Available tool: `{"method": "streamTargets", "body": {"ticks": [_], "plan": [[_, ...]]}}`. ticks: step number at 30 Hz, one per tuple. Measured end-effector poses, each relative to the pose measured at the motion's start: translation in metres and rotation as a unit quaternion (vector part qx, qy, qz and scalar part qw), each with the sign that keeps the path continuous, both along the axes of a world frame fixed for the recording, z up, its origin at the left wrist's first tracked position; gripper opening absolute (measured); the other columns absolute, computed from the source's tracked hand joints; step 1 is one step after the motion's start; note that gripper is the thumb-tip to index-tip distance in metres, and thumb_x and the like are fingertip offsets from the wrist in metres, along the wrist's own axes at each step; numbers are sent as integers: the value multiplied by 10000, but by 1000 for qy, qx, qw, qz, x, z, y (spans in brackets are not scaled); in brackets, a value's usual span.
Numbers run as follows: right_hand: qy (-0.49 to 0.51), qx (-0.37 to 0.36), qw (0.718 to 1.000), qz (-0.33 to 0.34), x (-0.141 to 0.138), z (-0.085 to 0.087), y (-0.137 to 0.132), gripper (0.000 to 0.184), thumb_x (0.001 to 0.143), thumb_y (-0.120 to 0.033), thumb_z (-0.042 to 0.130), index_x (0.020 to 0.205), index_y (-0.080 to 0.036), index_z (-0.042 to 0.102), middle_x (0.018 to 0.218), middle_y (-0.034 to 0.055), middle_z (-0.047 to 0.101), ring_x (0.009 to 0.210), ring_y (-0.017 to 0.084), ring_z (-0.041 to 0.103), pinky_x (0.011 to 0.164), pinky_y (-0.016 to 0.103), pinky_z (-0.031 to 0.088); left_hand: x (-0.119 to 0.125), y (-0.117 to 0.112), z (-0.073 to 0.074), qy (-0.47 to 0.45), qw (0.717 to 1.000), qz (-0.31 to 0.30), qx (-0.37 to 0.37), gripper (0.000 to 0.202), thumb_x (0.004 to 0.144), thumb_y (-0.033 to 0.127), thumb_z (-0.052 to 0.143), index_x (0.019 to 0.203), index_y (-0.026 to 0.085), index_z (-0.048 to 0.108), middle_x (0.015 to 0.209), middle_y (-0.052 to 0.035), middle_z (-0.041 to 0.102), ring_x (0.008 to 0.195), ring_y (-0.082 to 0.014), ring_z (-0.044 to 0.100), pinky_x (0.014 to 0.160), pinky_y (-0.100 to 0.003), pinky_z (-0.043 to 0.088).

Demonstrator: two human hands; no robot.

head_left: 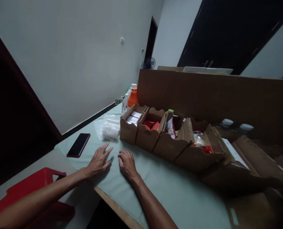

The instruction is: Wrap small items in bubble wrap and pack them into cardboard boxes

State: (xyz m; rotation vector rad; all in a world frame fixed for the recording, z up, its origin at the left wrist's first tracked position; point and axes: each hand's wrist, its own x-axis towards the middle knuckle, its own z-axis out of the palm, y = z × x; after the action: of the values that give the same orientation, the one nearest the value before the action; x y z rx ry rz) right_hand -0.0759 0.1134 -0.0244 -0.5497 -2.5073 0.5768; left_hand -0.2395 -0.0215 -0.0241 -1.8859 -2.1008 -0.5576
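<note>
My left hand [100,159] is over the pale green cloth [155,181], fingers spread and holding nothing. Close beside it, my right hand [128,164] rests palm down, its fingers loosely bent with nothing visible in them. Just beyond both hands lies a crumpled heap of clear bubble wrap [111,129]. A dark phone with a red edge [78,145] sits to the left of my left hand. Cardboard bins [146,140] stand in a row to the right, holding white boxes [133,118], red packets [151,125] and other wrapped goods.
An orange bottle [132,98] and clear bottles stand behind the first bin. A tall cardboard panel [203,95] rises behind the row. A red plastic stool [43,181] is at the lower left, by the table edge. The bins at far right are blurred.
</note>
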Motion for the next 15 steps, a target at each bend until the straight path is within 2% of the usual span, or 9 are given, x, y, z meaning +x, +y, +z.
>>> {"method": "streamTargets", "body": {"ticks": [5,8,10,12,14,15], "plan": [[-62,42,997,-2,1,9,-15,172,871,-79,564,971,-137,691,1092,121,723,1025,245,628,922,377,472,18,10,-7,-14,999,12,-41,480,901,303,516,1364,186,564,1448,-168,542,1344,-339,486,1109,-526,404],[-106,67,992,2,17,18,-29,90,871,-194,640,927,-149,694,1027,85,731,960,220,639,866,326,494,16,11,-19,9,998,19,-67,457,954,348,382,1306,159,605,1409,-184,577,1322,-348,508,1081,-536,418],[-126,83,989,1,35,23,-42,128,870,-280,664,916,-165,698,1013,65,731,952,218,641,815,310,505,10,12,-27,38,997,14,-69,504,966,383,317,1318,149,592,1418,-184,572,1353,-343,488,1077,-516,419],[-142,97,985,19,61,27,-62,172,874,-344,664,908,-179,699,1020,52,729,971,221,642,784,305,507,5,12,-32,64,995,5,-78,528,969,410,265,1333,178,569,1429,-142,576,1378,-307,477,1087,-461,413],[-149,72,985,57,94,31,-88,180,888,-370,647,900,-198,699,1027,28,732,988,207,648,795,290,504,6,10,-31,83,992,9,-93,544,960,411,211,1338,214,550,1413,-105,599,1377,-288,481,1095,-439,398],[-149,36,985,72,113,34,-102,170,892,-374,645,901,-213,701,1023,8,737,990,191,654,814,275,499,7,8,-28,86,991,12,-102,557,953,406,196,1346,214,539,1396,-107,614,1353,-292,502,1088,-438,397]]}}
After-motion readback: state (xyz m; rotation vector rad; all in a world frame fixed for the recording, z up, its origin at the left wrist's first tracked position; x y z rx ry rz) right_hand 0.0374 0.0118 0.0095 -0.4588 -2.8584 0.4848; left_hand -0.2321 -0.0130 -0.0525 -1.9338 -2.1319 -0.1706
